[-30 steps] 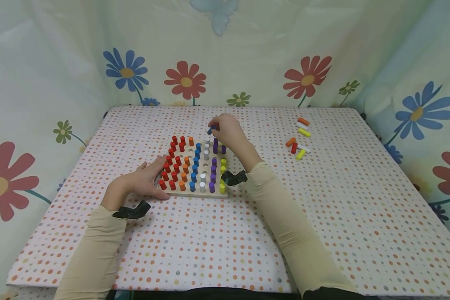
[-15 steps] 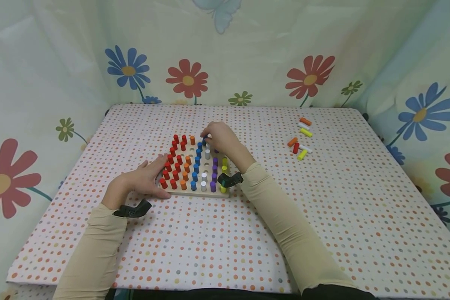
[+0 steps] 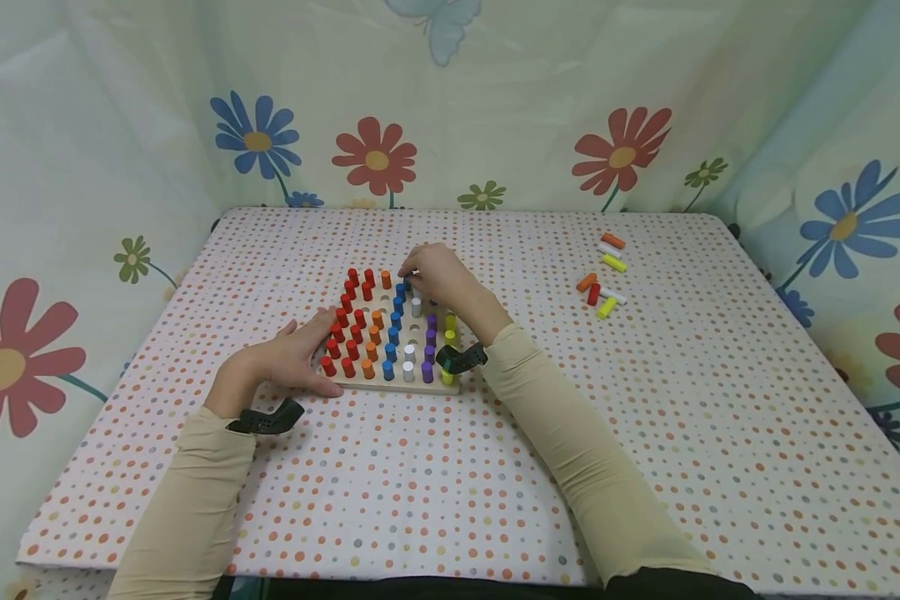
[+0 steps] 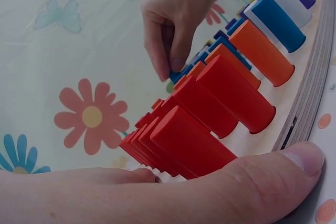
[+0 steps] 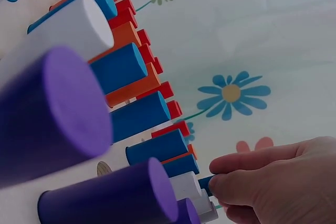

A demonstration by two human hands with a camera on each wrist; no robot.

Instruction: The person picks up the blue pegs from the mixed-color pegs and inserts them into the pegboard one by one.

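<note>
My right hand (image 3: pixel 442 275) pinches a blue peg (image 5: pixel 208 184) between thumb and fingers at the far end of the blue row. The peg looks upright; its lower end is hidden, so I cannot tell how deep it sits. Rows of red, orange, blue, white, purple and yellow pegs stand in the wooden pegboard (image 3: pixel 390 386). Along the board's left edge rests my left hand (image 3: pixel 292 358), fingers extended and thumb at the near corner. In the left wrist view that thumb (image 4: pixel 262 182) lies beside the red pegs (image 4: pixel 236 95). My right hand and wrist hide some purple and yellow pegs.
Several loose pegs lie at the right back of the dotted table (image 3: pixel 540 467): orange pegs (image 3: pixel 612 241), white pegs, yellow pegs (image 3: pixel 607 308) and a red peg (image 3: pixel 593 294). A few bare holes show among the rows. A flowered curtain (image 3: pixel 495 100) hangs behind the table.
My right hand has come down and left, bringing the blue peg from behind the board's far edge to the end of the blue row. My left hand has stayed at the board's edge.
</note>
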